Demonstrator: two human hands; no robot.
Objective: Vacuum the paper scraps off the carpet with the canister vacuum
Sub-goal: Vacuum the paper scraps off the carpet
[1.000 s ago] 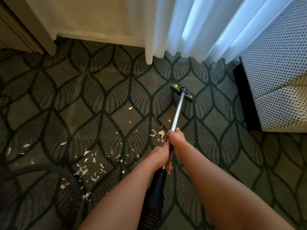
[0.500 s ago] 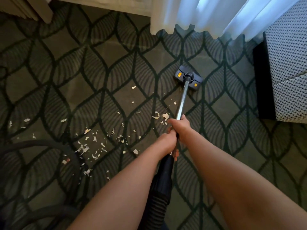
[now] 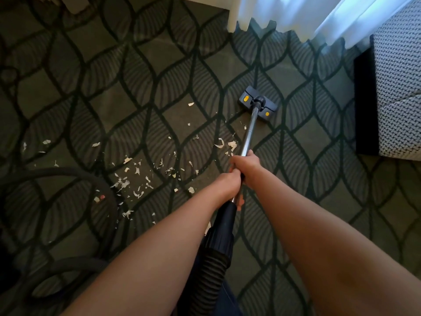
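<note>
Both hands hold the vacuum's metal wand [image 3: 250, 133]. My right hand [image 3: 247, 164] grips it higher up, and my left hand [image 3: 230, 182] grips it just below, above the black handle and ribbed hose [image 3: 211, 267]. At the wand's far end, the grey floor head [image 3: 258, 104] with yellow buttons lies flat on the patterned carpet [image 3: 159, 65]. White paper scraps [image 3: 136, 172] are scattered on the carpet to the left of the wand, and a few scraps [image 3: 225, 143] lie right beside it.
A loop of dark hose [image 3: 75, 172] lies on the carpet at the left. White curtains [image 3: 296, 12] hang at the back. A woven grey upholstered piece with a black base [image 3: 398, 87] stands at the right.
The floor head has been drawn back towards me, away from the curtain, and the view has tilted downward. Both hands keep their hold on the wand.
</note>
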